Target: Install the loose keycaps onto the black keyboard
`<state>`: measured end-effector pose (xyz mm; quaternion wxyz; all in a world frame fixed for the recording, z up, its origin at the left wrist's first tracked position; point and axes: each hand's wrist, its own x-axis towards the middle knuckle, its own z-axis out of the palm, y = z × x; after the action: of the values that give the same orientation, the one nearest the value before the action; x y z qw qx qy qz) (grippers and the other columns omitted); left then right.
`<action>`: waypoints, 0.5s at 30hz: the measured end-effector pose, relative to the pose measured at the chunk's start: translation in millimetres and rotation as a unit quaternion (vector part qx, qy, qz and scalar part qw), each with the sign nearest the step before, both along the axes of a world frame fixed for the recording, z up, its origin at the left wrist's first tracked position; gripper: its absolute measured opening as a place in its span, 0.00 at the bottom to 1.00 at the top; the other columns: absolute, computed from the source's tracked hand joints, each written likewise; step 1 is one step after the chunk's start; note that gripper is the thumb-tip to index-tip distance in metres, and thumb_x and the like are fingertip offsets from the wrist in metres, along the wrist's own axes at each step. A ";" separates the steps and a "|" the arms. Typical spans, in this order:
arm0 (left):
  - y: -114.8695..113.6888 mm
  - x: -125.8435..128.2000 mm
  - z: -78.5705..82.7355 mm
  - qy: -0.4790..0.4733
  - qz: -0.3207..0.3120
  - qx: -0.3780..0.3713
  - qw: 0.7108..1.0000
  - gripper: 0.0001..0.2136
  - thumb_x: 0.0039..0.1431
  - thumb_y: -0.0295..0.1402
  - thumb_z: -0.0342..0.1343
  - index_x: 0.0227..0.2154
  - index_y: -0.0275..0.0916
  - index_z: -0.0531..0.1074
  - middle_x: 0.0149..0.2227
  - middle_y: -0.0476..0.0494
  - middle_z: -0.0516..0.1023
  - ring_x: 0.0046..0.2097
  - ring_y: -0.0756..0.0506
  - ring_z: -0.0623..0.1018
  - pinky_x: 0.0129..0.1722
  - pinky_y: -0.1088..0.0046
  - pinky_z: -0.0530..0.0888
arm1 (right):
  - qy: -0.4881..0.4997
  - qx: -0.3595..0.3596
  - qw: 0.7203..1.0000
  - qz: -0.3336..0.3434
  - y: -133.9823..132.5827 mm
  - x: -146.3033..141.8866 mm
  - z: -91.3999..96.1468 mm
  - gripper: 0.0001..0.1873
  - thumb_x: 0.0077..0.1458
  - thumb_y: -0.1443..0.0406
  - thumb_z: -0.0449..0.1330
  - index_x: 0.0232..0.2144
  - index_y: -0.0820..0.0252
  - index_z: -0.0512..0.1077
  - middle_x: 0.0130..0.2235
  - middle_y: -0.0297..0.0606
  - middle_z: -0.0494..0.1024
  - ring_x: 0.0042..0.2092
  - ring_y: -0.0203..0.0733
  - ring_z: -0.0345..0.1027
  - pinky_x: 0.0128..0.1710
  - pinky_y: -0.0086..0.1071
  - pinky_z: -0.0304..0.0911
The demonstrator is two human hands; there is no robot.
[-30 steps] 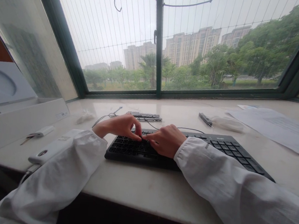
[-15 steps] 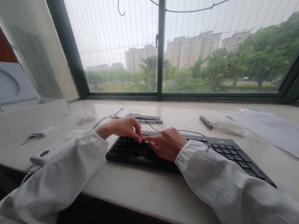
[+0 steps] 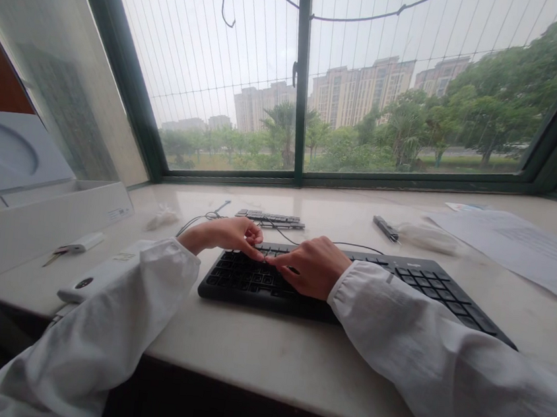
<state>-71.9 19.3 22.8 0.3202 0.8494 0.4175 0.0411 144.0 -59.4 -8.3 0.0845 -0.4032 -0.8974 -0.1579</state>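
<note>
Two hands: my left hand [image 3: 226, 235] and my right hand [image 3: 315, 265], meeting over the same few keys.
Left fingers: curled in, thumb stretched down to the keys; I cannot tell whether they pinch anything.
Right fingers: index pointing at my left thumb tip, the two almost meeting, thumb tucked below; any grip is too small to tell.
Keyboard: one, black [image 3: 259, 294], directly under my fingertips and reaching well out to their right.
Strip of keys: one [image 3: 277, 221], just beyond my left fingers, its keys too small to count.
Cable: one, dark [image 3: 195, 219], looped behind my left wrist.
Dark stick: one [image 3: 386, 228], beyond my right fingers, to their right.
Crumpled plastic: two pieces, one [image 3: 427, 238] beside that stick, one [image 3: 162, 218] left of my left fingers.
White device: one [image 3: 107, 273], near my left sleeve [image 3: 111, 330].
White box: one [image 3: 42, 230], farthest left of my fingers.
Printed paper: at least one sheet [image 3: 523, 251], far right of them.
</note>
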 end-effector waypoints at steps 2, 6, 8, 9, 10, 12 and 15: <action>-1.1 2.5 -1.9 -0.015 0.008 -0.026 1.000 0.19 0.40 0.40 0.65 0.20 0.38 0.58 0.20 0.57 0.54 0.23 0.54 0.55 0.25 0.76 0.54 | 0.002 -0.003 1.000 0.001 -1.2 -0.4 0.7 0.20 0.60 0.57 0.46 0.51 0.39 0.70 0.32 0.39 0.80 0.30 0.41 0.72 0.31 0.31 0.56; -2.2 7.6 -8.4 -0.057 0.029 -0.099 0.993 0.22 0.37 0.34 0.63 0.21 0.41 0.49 0.21 0.58 0.48 0.23 0.54 0.51 0.23 0.75 0.50 | 0.005 -0.014 1.000 -0.006 -2.5 -3.6 2.3 0.20 0.61 0.56 0.45 0.49 0.43 0.73 0.31 0.41 0.80 0.30 0.41 0.72 0.31 0.30 0.55; -1.7 9.0 -11.2 -0.067 0.046 -0.128 0.988 0.23 0.36 0.32 0.62 0.22 0.41 0.48 0.21 0.58 0.48 0.22 0.54 0.50 0.22 0.74 0.48 | 0.008 -0.021 1.000 -0.010 -2.4 -5.9 2.9 0.20 0.61 0.56 0.45 0.45 0.44 0.76 0.31 0.41 0.80 0.31 0.42 0.72 0.31 0.31 0.55; -1.3 9.5 -12.2 -0.069 0.055 -0.142 0.986 0.23 0.36 0.32 0.62 0.22 0.41 0.48 0.21 0.58 0.48 0.22 0.54 0.50 0.21 0.74 0.47 | 0.011 -0.023 1.000 -0.011 -2.2 -7.0 3.1 0.20 0.61 0.57 0.46 0.44 0.45 0.76 0.31 0.41 0.80 0.31 0.42 0.72 0.31 0.31 0.56; -0.8 9.9 -12.8 -0.072 0.064 -0.155 0.983 0.23 0.35 0.32 0.62 0.22 0.42 0.48 0.21 0.58 0.48 0.22 0.54 0.49 0.21 0.73 0.46 | 0.013 -0.025 1.000 -0.012 -2.0 -8.0 3.4 0.20 0.61 0.57 0.46 0.43 0.46 0.77 0.30 0.41 0.80 0.31 0.43 0.72 0.31 0.31 0.56; 0.2 10.7 -13.2 -0.079 0.078 -0.185 0.976 0.23 0.35 0.30 0.62 0.23 0.42 0.47 0.21 0.58 0.48 0.21 0.54 0.48 0.21 0.72 0.43 | 0.016 -0.027 0.999 -0.010 -1.6 -9.7 3.7 0.19 0.60 0.57 0.47 0.42 0.47 0.77 0.30 0.41 0.80 0.32 0.43 0.72 0.31 0.31 0.56; 1.7 12.6 -12.6 -0.092 0.084 -0.224 0.967 0.24 0.33 0.28 0.62 0.22 0.42 0.47 0.20 0.58 0.48 0.21 0.55 0.48 0.21 0.71 0.42 | 0.013 -0.024 1.000 -0.005 -1.1 -11.0 3.9 0.19 0.60 0.58 0.47 0.39 0.48 0.78 0.29 0.41 0.79 0.31 0.44 0.72 0.31 0.32 0.56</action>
<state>-59.3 21.0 10.2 0.5348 0.7105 0.4546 0.0509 133.0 -60.5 -4.4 0.0851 -0.4119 -0.8977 -0.1314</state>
